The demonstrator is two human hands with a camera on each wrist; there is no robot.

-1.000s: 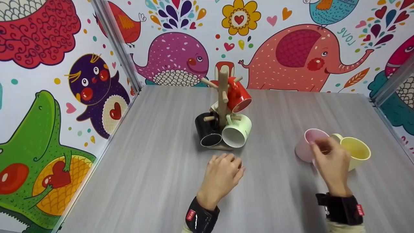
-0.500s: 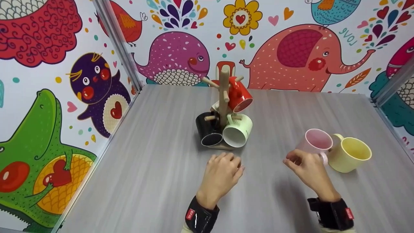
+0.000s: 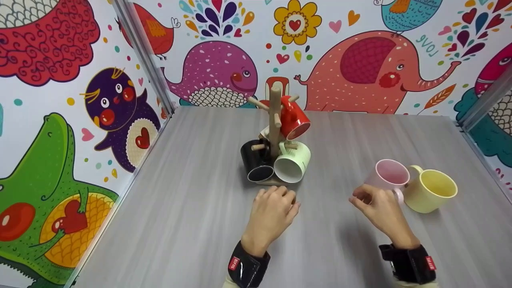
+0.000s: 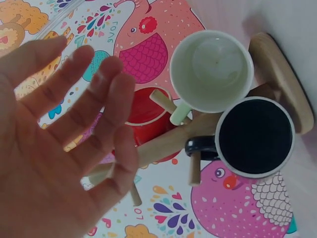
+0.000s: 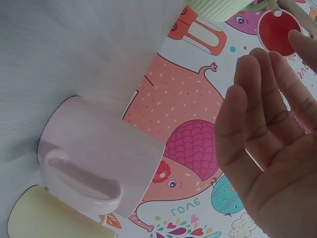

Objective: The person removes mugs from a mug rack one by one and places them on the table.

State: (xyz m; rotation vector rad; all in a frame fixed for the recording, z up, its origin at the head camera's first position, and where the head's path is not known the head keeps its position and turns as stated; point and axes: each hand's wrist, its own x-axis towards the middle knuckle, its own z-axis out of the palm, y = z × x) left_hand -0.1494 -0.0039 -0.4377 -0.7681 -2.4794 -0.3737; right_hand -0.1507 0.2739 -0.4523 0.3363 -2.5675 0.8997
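A wooden mug tree (image 3: 275, 120) stands on the table, with a black mug (image 3: 256, 160), a pale green mug (image 3: 293, 162) and a red mug (image 3: 295, 119) hanging by their handles. Just in front of it is my left hand (image 3: 272, 216), holding nothing; the left wrist view shows its fingers loosely bent, apart from the mugs. My right hand (image 3: 382, 210) holds nothing either, its fingers relaxed, in front of the pink mug (image 3: 390, 174). The right wrist view shows a gap between that hand and the pink mug (image 5: 99, 153). Beside it a yellow mug (image 3: 430, 192) stands upright.
The grey table (image 3: 192, 180) is bounded by a printed back wall (image 3: 340, 20) and a left side panel (image 3: 36, 96), with metal posts (image 3: 146, 56) at the corners. Another pale item (image 3: 265, 132) is partly hidden behind the mug tree.
My right hand has moved left from over the pink and yellow mugs to in front of the pink one, then stayed there. The left hand and the mugs have hardly moved.
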